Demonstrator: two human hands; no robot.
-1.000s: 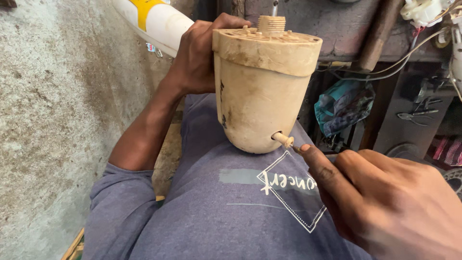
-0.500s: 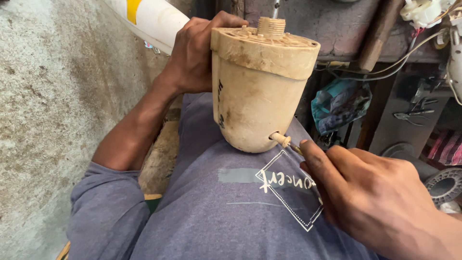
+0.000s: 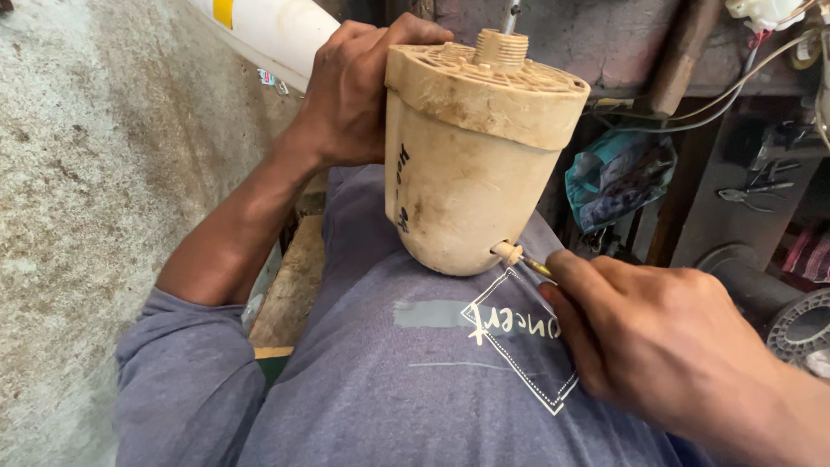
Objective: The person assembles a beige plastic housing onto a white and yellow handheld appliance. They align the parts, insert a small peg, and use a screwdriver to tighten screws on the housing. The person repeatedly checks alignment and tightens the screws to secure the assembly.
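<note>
— Gripping that grubby cream plastic housing (image 3: 471, 164) from behind, is it the left hand (image 3: 350, 91)?

— Yes, fingers wrapped round its back wall, holding it up against the chest of the grey shirt (image 3: 406, 363), ribbed lid and threaded neck on top.

— And the right hand (image 3: 657, 333)?

— Closed narrow, pinching a thin brass-coloured tool (image 3: 536, 265). Its tip meets the small nozzle (image 3: 507, 252) sticking out low on the housing's side.

— What's around them?

— A rough plastered wall (image 3: 95, 173) on the left, a white pipe (image 3: 268, 30) behind the left hand, and a crumpled blue bag (image 3: 618, 177) with loose wires (image 3: 692, 112) beside it.
</note>
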